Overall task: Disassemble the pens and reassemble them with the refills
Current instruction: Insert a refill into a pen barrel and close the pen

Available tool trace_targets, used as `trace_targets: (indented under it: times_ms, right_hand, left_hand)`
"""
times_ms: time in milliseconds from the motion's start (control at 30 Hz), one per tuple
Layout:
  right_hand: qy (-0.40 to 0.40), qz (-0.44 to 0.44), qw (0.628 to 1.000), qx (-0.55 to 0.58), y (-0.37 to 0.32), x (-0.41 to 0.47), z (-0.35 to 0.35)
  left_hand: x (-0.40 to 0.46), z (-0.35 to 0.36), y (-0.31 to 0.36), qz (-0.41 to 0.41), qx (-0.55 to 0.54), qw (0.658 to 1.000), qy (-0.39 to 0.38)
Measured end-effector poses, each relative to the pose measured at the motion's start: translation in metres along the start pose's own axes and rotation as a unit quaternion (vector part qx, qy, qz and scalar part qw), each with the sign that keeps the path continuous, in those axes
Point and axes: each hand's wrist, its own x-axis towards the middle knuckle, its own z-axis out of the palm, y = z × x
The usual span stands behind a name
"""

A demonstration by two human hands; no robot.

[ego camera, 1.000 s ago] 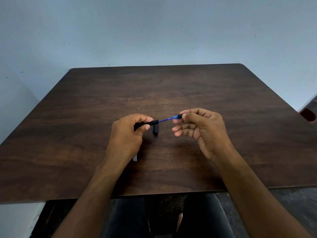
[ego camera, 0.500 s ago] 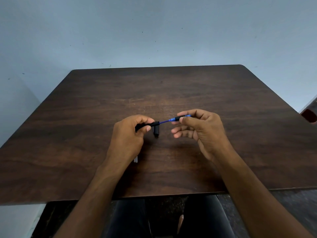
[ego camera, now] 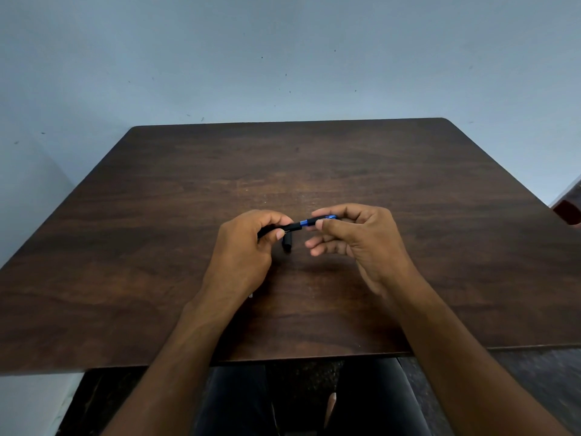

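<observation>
Mid-frame, the left hand (ego camera: 243, 247) gripped the black pen barrel (ego camera: 289, 228); the right hand (ego camera: 355, 237) pinched the blue refill (ego camera: 317, 221); a black cap (ego camera: 287, 242) lay beneath on the table (ego camera: 440, 247).

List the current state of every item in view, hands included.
left hand: grips black pen barrel, held above the table
right hand: pinches blue-and-black tip section
blue refill: almost fully inside barrel
black cap: off, lying on table
</observation>
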Motion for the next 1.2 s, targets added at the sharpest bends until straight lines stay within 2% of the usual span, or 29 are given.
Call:
trace_targets:
  times_ms: [600, 900, 1067, 1200]
  right_hand:
    - [-0.018, 0.007, 0.999, -0.043, -0.005, -0.004, 0.006]
    - [0.002, 0.001, 0.985, -0.171, -0.005, -0.002, 0.009]
    - [0.014, 0.027, 0.968, -0.249, -0.009, -0.002, 0.01]
    - [0.025, -0.012, 0.979, -0.204, -0.016, -0.006, 0.003]
  left_hand:
    - [-0.005, -0.006, -0.002, -0.004, 0.0, 1.0, 0.006]
    - [-0.007, -0.009, 0.003, 0.004, 0.007, 1.0, -0.008]
    - [-0.007, -0.01, 0.001, 0.0, 0.007, 1.0, -0.005]
    - [-0.005, -0.013, -0.002, -0.012, 0.014, 1.0, 0.0]
